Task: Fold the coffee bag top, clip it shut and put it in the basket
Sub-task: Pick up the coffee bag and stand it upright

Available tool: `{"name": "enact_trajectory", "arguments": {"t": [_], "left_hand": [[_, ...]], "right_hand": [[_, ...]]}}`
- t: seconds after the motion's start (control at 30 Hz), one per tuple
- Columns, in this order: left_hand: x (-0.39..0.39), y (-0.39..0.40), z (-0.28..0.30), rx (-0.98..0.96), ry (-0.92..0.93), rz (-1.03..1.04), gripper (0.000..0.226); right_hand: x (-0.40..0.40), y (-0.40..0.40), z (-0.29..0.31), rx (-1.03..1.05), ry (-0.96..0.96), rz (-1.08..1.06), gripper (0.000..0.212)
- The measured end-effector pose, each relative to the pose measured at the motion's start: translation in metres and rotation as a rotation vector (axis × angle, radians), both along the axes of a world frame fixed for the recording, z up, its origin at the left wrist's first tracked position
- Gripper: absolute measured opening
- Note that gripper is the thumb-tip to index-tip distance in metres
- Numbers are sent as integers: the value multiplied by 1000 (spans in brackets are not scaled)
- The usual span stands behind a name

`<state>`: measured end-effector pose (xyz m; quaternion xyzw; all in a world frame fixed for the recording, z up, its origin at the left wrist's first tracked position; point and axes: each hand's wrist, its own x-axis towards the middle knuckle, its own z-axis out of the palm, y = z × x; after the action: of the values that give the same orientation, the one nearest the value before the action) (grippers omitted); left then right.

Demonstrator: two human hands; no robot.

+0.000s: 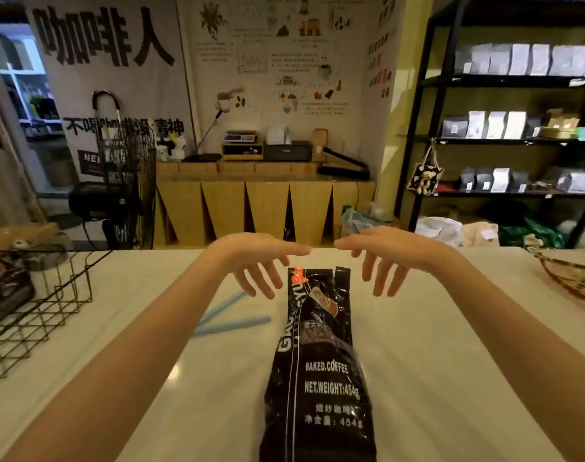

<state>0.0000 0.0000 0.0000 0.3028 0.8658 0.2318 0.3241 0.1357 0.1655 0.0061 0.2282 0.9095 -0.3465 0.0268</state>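
The bag (317, 361) lies flat on the table (451, 328) right in front of me, top end pointing away, glossy and probably slippery, heavy with beans low down but limp and empty at the top. That flat top strip is where I'd pinch it, I reckon. My left hand (254, 261) and right hand (384, 258) hover spread and empty either side of it, the blue clip (231, 320) just left, the basket (41, 311) further left.

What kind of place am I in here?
Probably a small coffee shop or roastery: black shelves stocked with bagged goods, coffee posters on the wall, and a coffee bag on the counter.
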Motion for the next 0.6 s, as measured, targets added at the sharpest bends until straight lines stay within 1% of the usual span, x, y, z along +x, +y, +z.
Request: {"name": "enact_trajectory", "arguments": {"t": [0.13,0.2,0.3,0.37,0.47,0.57,0.6], "left_hand": [[9,-8,-31,-32,-73,41,89],[14,-10,-48,-20,-123,40,88],[19,-13,-69,22,-224,20,88],[21,-15,-78,60,-279,29,92],[22,-17,-85,117,-318,54,92],[24,-18,-92,162,-331,81,84],[25,-18,-93,168,-330,89,83]], "right_hand": [[10,-5,-34,-84,-150,-31,88],[12,-8,-52,-153,-206,-42,97],[14,-14,-71,-227,-241,-50,114],[14,-17,-81,-253,-250,-56,119],[14,-20,-87,-283,-252,-49,113],[15,-27,-88,-301,-251,-33,95],[15,-29,-89,-297,-256,-30,93]]}}
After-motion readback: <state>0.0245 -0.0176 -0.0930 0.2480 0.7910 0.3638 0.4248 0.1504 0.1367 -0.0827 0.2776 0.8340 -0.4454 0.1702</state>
